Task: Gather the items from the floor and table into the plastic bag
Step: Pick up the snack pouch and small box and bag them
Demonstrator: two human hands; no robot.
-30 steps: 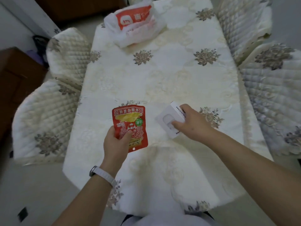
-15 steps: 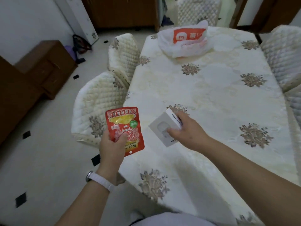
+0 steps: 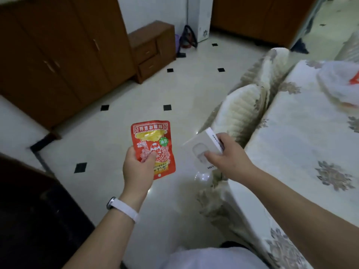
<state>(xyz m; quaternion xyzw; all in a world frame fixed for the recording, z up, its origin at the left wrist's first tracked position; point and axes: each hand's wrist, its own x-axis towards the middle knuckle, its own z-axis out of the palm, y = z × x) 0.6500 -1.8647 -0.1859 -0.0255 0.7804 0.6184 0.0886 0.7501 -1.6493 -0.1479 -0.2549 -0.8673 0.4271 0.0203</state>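
Observation:
My left hand grips a red snack packet with yellow print, held upright over the tiled floor. My right hand holds a small white box by its right side, just left of the table edge. The white plastic bag with a red logo lies on the table at the far right, partly cut off by the frame edge. Both items are well away from the bag.
Two quilted chairs stand along the table's left side. Brown wooden cabinets and a low drawer unit line the left wall. The pale floor with black diamond tiles lies open between them. A dark bag sits by the far wall.
The view has swung left, from the table to the floor. Both hands keep their items and now hang off the table's left edge over the floor. The bag slid to the right edge.

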